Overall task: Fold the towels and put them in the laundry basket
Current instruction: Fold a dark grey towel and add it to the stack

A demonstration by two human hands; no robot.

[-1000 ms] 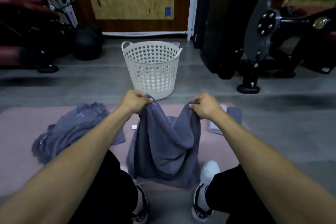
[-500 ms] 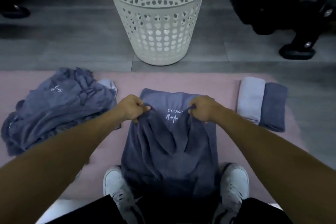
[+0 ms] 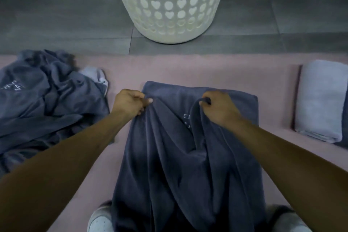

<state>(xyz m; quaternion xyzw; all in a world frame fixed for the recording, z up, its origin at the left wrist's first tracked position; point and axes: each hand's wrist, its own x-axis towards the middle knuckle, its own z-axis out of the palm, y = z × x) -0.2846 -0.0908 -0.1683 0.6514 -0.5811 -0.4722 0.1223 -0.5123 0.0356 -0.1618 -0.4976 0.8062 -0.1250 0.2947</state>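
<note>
A dark blue towel (image 3: 169, 165) lies lengthwise on the pink mat (image 3: 207, 69), its far end flat and its near part draped over my shoes. My left hand (image 3: 130, 104) pinches one corner of its folded-over edge, and my right hand (image 3: 218, 108) pinches the other corner, partly covering the white lettering. The white laundry basket (image 3: 169, 5) with heart-shaped holes stands on the grey floor just beyond the mat; its rim is out of view. A crumpled heap of dark blue towels (image 3: 47, 103) lies at the left.
A folded pale lilac towel (image 3: 322, 100) rests at the mat's right edge, with a sliver of a darker one beside it. My white shoes (image 3: 99, 220) poke out under the towel. Grey tiled floor (image 3: 66, 15) surrounds the basket.
The view has tilted down and closer. My hands have brought the towel from hanging in the air down onto the mat and carry its held edge toward the far end.
</note>
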